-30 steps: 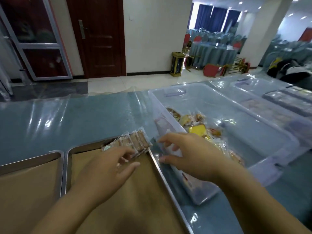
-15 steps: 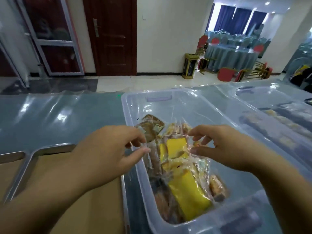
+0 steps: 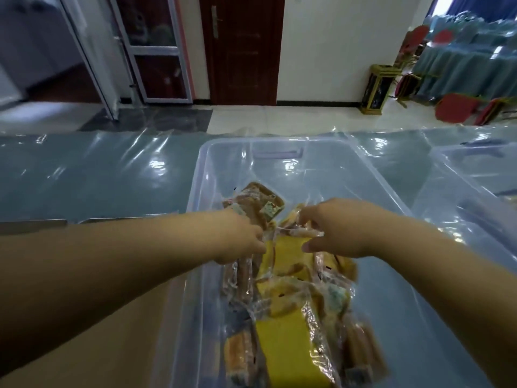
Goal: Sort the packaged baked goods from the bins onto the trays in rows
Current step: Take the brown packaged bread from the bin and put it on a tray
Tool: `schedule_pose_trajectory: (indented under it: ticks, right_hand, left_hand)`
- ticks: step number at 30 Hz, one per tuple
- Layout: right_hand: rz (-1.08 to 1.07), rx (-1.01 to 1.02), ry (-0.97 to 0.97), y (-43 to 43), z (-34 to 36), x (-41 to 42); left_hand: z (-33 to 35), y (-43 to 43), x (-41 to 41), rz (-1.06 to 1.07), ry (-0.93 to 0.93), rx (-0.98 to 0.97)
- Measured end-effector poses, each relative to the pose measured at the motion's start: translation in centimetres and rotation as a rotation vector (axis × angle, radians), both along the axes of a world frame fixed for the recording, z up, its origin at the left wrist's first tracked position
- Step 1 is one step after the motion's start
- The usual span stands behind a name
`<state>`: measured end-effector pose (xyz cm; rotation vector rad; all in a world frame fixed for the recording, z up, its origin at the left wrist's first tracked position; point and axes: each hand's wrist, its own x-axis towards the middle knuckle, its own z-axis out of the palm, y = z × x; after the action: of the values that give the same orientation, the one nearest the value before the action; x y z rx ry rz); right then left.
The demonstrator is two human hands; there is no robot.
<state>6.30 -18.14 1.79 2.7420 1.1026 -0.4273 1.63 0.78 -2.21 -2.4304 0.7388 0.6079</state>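
A clear plastic bin (image 3: 349, 169) stands in front of me and holds several wrapped baked goods: yellow cakes (image 3: 291, 351), brown pastries (image 3: 251, 200) and long brown sticks (image 3: 240, 278). Both hands are inside the bin, over the pile. My right hand (image 3: 338, 228) pinches the clear wrapper of a small pastry pack (image 3: 299, 229) with curled fingers. My left hand (image 3: 240, 236) reaches in over the left wall, its fingertips in among the packs beside a yellow cake (image 3: 288, 247); what they hold is hidden. The metal tray (image 3: 112, 219) with brown paper lies to the left, mostly behind my left arm.
A second clear bin (image 3: 481, 169) stands to the right. The table carries a blue cloth under shiny clear film (image 3: 98, 169). Beyond the table are a tiled floor, a dark wooden door and red chairs.
The view has swung right and down onto the bin. My left hand left the tray and went into the bin. My right hand closed on a pack's wrapper.
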Motion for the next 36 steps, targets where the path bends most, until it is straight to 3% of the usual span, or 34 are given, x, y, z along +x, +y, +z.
schedule_pose_trajectory:
  ticks: [7, 14, 22, 28, 36]
  right_hand:
    - [-0.036, 0.014, -0.054, 0.6, -2.4, 4.1]
    - [-0.077, 0.041, -0.01, 1.4, -3.9, 6.6]
    - [-0.135, 0.11, -0.056, 3.3, -4.6, 9.4]
    - [-0.018, 0.215, -0.049, 7.4, -6.7, 11.4]
    - [-0.084, 0.301, 0.018, 12.2, -10.4, 12.1]
  left_hand:
    - [-3.7, -2.5, 1.6, -0.268, 0.032, 0.274]
    - [-5.0, -2.6, 2.9, -0.375, 0.009, 0.361]
    - [-1.5, -0.6, 2.7, -0.171, -0.058, 0.145]
    - [0.3, 1.6, 2.3, 0.016, -0.119, -0.069]
    - [0.1, 2.1, 2.2, 0.109, -0.14, -0.169]
